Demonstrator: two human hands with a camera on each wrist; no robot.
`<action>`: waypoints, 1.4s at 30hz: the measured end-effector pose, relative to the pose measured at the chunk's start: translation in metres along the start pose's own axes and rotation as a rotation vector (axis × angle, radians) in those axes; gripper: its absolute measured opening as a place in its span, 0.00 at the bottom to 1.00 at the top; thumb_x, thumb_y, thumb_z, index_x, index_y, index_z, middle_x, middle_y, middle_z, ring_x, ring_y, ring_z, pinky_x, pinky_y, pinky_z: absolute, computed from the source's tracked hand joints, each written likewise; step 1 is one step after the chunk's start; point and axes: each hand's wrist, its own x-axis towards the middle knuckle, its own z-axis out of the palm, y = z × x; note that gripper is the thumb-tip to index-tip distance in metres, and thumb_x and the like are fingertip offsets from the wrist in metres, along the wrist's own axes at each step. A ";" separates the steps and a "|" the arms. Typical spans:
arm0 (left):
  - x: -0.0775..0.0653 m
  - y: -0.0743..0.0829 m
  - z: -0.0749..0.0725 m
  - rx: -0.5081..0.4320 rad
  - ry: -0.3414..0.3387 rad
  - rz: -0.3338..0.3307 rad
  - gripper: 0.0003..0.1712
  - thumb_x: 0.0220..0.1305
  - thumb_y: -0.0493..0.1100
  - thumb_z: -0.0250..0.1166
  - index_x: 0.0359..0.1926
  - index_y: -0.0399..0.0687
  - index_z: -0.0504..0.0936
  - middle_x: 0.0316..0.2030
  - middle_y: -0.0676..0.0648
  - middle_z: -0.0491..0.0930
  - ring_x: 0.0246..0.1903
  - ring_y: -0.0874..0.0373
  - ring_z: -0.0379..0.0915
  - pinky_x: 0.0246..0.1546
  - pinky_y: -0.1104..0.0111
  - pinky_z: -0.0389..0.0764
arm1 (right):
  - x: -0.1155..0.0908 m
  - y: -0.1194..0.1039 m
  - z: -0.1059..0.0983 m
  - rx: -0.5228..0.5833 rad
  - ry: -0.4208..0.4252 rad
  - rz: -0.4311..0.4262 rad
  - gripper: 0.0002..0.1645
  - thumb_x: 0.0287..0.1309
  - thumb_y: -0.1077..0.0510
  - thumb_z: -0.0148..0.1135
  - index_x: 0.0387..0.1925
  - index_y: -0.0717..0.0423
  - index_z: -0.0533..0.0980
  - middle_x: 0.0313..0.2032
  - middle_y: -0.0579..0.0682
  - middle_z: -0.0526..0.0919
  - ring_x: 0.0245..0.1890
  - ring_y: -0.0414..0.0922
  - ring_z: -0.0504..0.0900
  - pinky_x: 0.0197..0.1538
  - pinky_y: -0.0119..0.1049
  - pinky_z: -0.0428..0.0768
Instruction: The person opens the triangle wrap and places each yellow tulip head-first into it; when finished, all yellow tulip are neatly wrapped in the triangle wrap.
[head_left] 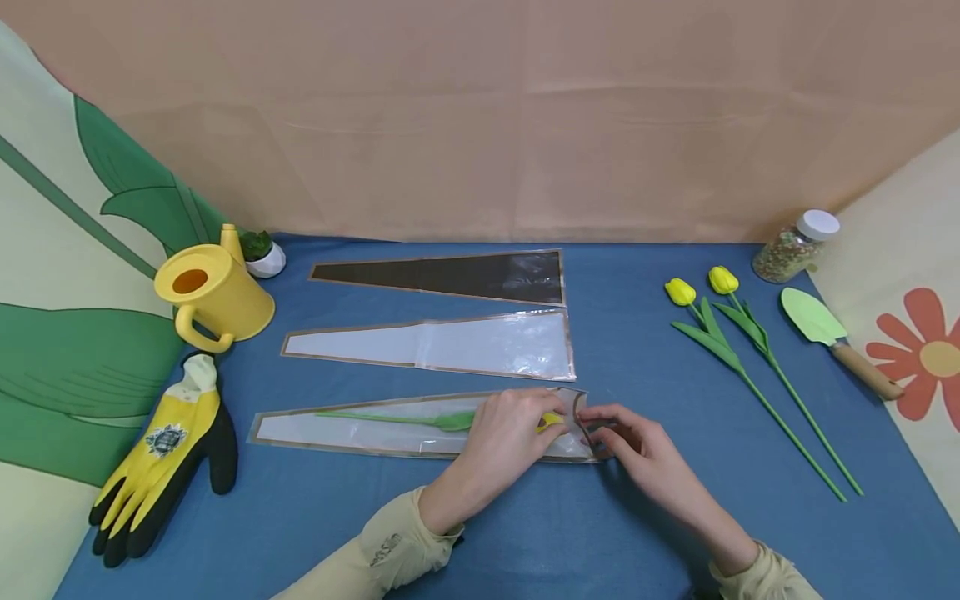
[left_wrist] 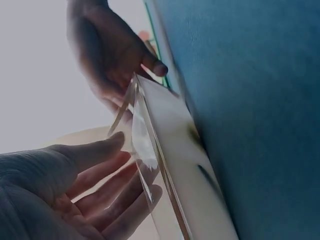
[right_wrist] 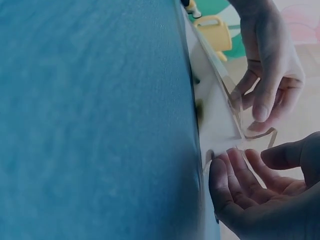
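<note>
A clear flower sleeve (head_left: 300,427) with a pale backing and brown border lies nearest, its wide mouth toward the right. Inside it is a yellow artificial tulip (head_left: 450,421), stem toward the narrow end, its bloom partly covered by my left hand (head_left: 510,425). That hand bends over the sleeve near the mouth, thumb and fingers on the clear film (left_wrist: 142,145). At the mouth, my right hand (head_left: 637,446) holds the edge with its fingertips, and the brown rim (right_wrist: 265,134) bows up from the backing. Two more yellow tulips (head_left: 680,291) (head_left: 723,280) lie to the right.
Behind are a white sleeve (head_left: 360,343) and a black sleeve (head_left: 435,275). A yellow watering can (head_left: 232,300), potted plant (head_left: 266,260) and garden glove (head_left: 172,442) are on the left. At right are a lidded jar (head_left: 787,254) and hand trowel (head_left: 813,317).
</note>
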 end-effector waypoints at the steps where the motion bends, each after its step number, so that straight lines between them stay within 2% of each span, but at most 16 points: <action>1: 0.000 0.000 -0.001 0.006 -0.001 0.008 0.08 0.64 0.44 0.80 0.43 0.50 0.95 0.46 0.51 0.91 0.34 0.60 0.87 0.25 0.74 0.78 | 0.000 0.000 0.000 -0.002 -0.001 -0.003 0.16 0.82 0.66 0.53 0.63 0.66 0.78 0.59 0.61 0.83 0.51 0.47 0.87 0.48 0.41 0.88; 5: 0.001 -0.002 -0.004 0.048 -0.031 0.050 0.10 0.70 0.47 0.76 0.49 0.51 0.94 0.50 0.52 0.90 0.44 0.57 0.88 0.35 0.67 0.86 | 0.000 0.000 -0.002 -0.006 -0.012 -0.017 0.16 0.82 0.66 0.53 0.63 0.66 0.78 0.59 0.61 0.83 0.51 0.46 0.87 0.47 0.41 0.88; 8: 0.001 -0.002 -0.004 0.084 -0.078 0.079 0.12 0.74 0.48 0.72 0.53 0.53 0.94 0.55 0.52 0.88 0.51 0.55 0.87 0.43 0.64 0.87 | 0.000 0.001 -0.002 -0.009 -0.025 -0.013 0.17 0.82 0.66 0.53 0.64 0.66 0.78 0.59 0.62 0.83 0.51 0.47 0.87 0.47 0.41 0.88; 13: 0.000 -0.001 -0.002 0.104 -0.118 0.105 0.13 0.75 0.48 0.71 0.55 0.54 0.93 0.57 0.51 0.87 0.54 0.54 0.85 0.43 0.63 0.87 | 0.002 0.000 -0.003 -0.041 -0.025 0.024 0.16 0.82 0.65 0.53 0.63 0.67 0.77 0.57 0.61 0.84 0.50 0.47 0.87 0.46 0.41 0.87; 17: 0.001 0.000 -0.003 0.083 -0.097 0.100 0.14 0.73 0.46 0.73 0.55 0.49 0.93 0.57 0.48 0.88 0.54 0.52 0.85 0.46 0.62 0.87 | 0.003 -0.002 -0.005 -0.075 -0.008 0.043 0.16 0.81 0.66 0.53 0.62 0.67 0.78 0.56 0.61 0.85 0.48 0.46 0.87 0.43 0.40 0.86; 21: 0.004 -0.005 -0.013 0.048 -0.047 0.074 0.15 0.70 0.43 0.76 0.55 0.44 0.92 0.54 0.46 0.89 0.53 0.50 0.86 0.52 0.59 0.86 | 0.006 -0.004 -0.013 -0.116 0.030 0.036 0.16 0.81 0.66 0.53 0.62 0.67 0.78 0.54 0.60 0.86 0.46 0.48 0.88 0.41 0.39 0.85; 23: 0.007 -0.010 -0.019 0.029 -0.027 0.061 0.14 0.69 0.41 0.76 0.54 0.44 0.92 0.53 0.46 0.89 0.52 0.49 0.86 0.50 0.57 0.87 | 0.008 -0.006 -0.019 -0.140 0.064 0.027 0.16 0.82 0.66 0.53 0.62 0.66 0.78 0.53 0.60 0.87 0.45 0.49 0.88 0.40 0.39 0.85; 27: 0.015 -0.023 -0.031 0.000 0.004 0.047 0.15 0.66 0.36 0.78 0.53 0.43 0.92 0.51 0.45 0.89 0.50 0.48 0.86 0.48 0.55 0.87 | 0.018 -0.013 -0.032 -0.174 0.127 0.000 0.17 0.82 0.66 0.53 0.63 0.67 0.78 0.52 0.61 0.87 0.45 0.52 0.88 0.42 0.40 0.86; 30: 0.024 -0.032 -0.039 -0.003 0.017 0.035 0.15 0.65 0.35 0.78 0.53 0.42 0.91 0.51 0.45 0.90 0.50 0.47 0.86 0.48 0.54 0.87 | 0.031 -0.017 -0.040 -0.182 0.141 -0.016 0.17 0.81 0.66 0.54 0.64 0.68 0.77 0.53 0.63 0.86 0.48 0.56 0.88 0.48 0.41 0.87; 35: 0.043 -0.046 -0.047 0.003 0.017 0.040 0.16 0.65 0.35 0.78 0.54 0.42 0.91 0.51 0.44 0.90 0.52 0.48 0.87 0.50 0.55 0.86 | 0.059 -0.020 -0.048 -0.197 0.116 -0.012 0.19 0.80 0.66 0.56 0.66 0.71 0.74 0.55 0.67 0.84 0.53 0.60 0.88 0.54 0.43 0.87; 42: 0.074 -0.063 -0.045 -0.044 -0.014 0.089 0.16 0.64 0.35 0.79 0.53 0.39 0.91 0.51 0.43 0.90 0.49 0.48 0.88 0.51 0.57 0.86 | 0.094 -0.013 -0.052 -0.272 0.061 -0.002 0.22 0.76 0.67 0.60 0.66 0.73 0.74 0.56 0.67 0.85 0.52 0.59 0.88 0.54 0.44 0.86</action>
